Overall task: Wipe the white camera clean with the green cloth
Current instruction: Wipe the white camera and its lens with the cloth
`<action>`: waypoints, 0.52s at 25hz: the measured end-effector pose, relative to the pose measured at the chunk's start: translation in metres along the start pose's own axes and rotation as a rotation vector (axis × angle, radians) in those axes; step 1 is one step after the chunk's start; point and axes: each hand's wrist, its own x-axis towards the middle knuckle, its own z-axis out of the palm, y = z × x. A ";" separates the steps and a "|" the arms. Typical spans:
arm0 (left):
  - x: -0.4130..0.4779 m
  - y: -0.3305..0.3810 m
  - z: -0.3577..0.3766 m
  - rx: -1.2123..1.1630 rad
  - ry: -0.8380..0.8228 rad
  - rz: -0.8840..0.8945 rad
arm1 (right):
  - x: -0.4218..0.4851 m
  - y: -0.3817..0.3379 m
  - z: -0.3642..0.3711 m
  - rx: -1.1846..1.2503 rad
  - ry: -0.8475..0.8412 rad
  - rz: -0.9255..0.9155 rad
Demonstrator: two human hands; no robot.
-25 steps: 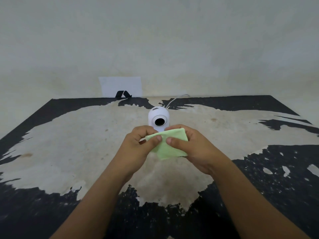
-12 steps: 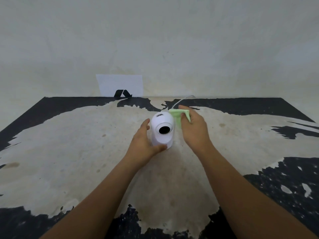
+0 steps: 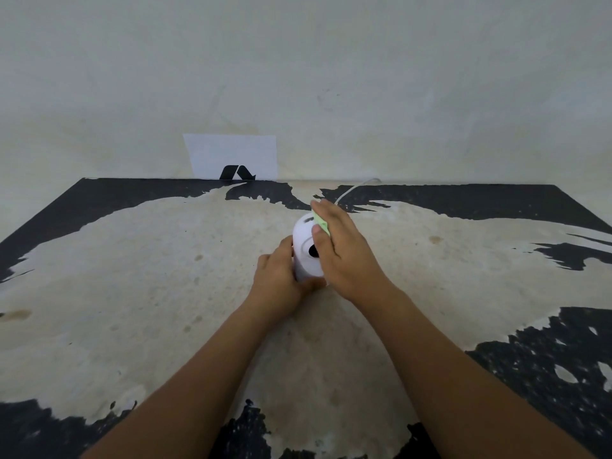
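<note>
The white camera [image 3: 303, 246] stands upright in the middle of the worn table, its dark lens facing me. My left hand [image 3: 278, 281] grips its base from the left side. My right hand [image 3: 342, 250] lies over the camera's top and right side and presses the green cloth [image 3: 320, 221] against it. Only a thin strip of the cloth shows at my fingers; the rest is hidden under the palm. Part of the lens is covered by my right thumb.
A white cable [image 3: 354, 188] runs from behind the camera to the table's back edge. A white card with a black mark [image 3: 231, 159] leans on the wall at the back. The table top [image 3: 132, 293] is black with large worn pale patches.
My right hand has moved with the cloth from the camera's right rear onto its top and front. My left hand stays closed on the base. A second ago both hands held the cloth in front of the camera.
</note>
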 end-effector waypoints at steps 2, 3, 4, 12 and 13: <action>0.001 -0.001 -0.001 0.013 0.003 0.007 | 0.006 0.000 -0.002 0.123 0.025 0.118; 0.001 -0.001 -0.001 0.022 0.005 0.012 | 0.007 0.002 -0.002 0.211 0.043 0.203; 0.001 -0.001 -0.001 0.029 0.004 0.017 | 0.005 0.005 0.000 0.295 0.059 0.289; 0.003 -0.004 0.003 0.080 -0.020 -0.003 | -0.017 -0.008 0.011 0.356 0.161 0.006; 0.005 -0.004 0.004 0.094 -0.025 -0.016 | -0.013 -0.012 0.009 0.286 0.128 -0.051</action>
